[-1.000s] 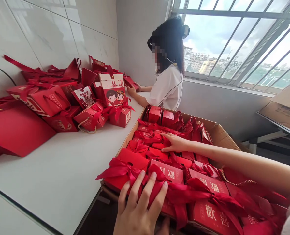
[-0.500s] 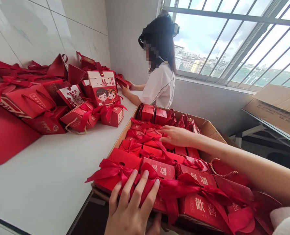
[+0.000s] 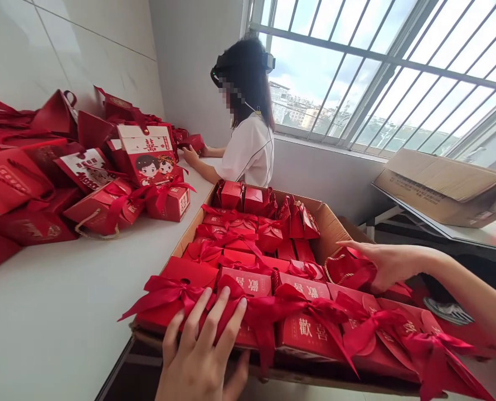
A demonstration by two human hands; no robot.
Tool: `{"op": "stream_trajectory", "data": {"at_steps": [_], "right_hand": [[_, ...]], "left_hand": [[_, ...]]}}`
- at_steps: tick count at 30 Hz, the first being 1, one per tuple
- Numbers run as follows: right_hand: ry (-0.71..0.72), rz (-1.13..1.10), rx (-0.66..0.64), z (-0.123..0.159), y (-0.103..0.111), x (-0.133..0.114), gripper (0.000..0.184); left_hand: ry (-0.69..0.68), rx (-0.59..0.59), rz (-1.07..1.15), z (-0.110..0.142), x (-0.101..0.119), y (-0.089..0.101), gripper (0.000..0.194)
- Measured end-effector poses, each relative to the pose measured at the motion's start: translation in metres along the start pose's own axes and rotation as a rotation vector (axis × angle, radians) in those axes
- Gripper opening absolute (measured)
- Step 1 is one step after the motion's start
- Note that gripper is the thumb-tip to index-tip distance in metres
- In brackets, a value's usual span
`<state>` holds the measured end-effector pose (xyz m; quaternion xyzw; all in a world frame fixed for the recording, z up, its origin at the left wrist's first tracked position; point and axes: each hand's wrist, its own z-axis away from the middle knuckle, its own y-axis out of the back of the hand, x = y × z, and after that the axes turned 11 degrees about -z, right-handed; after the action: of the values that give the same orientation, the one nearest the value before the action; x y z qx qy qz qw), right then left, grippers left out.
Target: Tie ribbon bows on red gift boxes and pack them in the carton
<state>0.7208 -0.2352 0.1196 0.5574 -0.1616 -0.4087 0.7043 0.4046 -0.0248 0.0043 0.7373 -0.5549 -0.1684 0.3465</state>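
Rows of red gift boxes [image 3: 248, 284] tied with satin ribbon fill an open cardboard carton [image 3: 334, 223]. My left hand [image 3: 204, 351] lies over the carton's near edge, its fingers spread flat on the ribbon bow of a front box; nothing is gripped. At the carton's right side, my right hand [image 3: 398, 264] has its thumb and fingers around a red gift box with a twisted rope handle [image 3: 340, 268]. That box is partly covered by the hand. Ribbon bows hang over the near edge, some by the right forearm.
On the white table [image 3: 84, 295] at left is a pile of red gift boxes and bags [image 3: 43, 161]. Beyond the carton, a person in white [image 3: 252, 150] handles a red box. An empty-looking cardboard box [image 3: 440, 184] stands at right, below a barred window [image 3: 356, 72].
My right hand has moved from the middle of the carton to its right side and taken hold of a rope-handled gift box. My left hand stays on the same bow. The view has turned right.
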Motion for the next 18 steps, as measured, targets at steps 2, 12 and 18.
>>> {"op": "stream_trajectory", "data": {"at_steps": [2, 12, 18], "right_hand": [[-0.015, -0.025, -0.068, -0.007, 0.013, -0.018, 0.077], [0.200, 0.079, 0.069, -0.139, -0.032, -0.033, 0.074], [0.315, 0.058, 0.100, -0.161, -0.066, -0.020, 0.066]], "left_hand": [[-0.004, 0.000, -0.003, 0.000, 0.000, 0.000, 0.041], [-0.163, -0.022, -0.153, -0.001, -0.007, 0.005, 0.050], [-0.177, -0.041, -0.208, -0.004, -0.006, 0.011, 0.050]]}}
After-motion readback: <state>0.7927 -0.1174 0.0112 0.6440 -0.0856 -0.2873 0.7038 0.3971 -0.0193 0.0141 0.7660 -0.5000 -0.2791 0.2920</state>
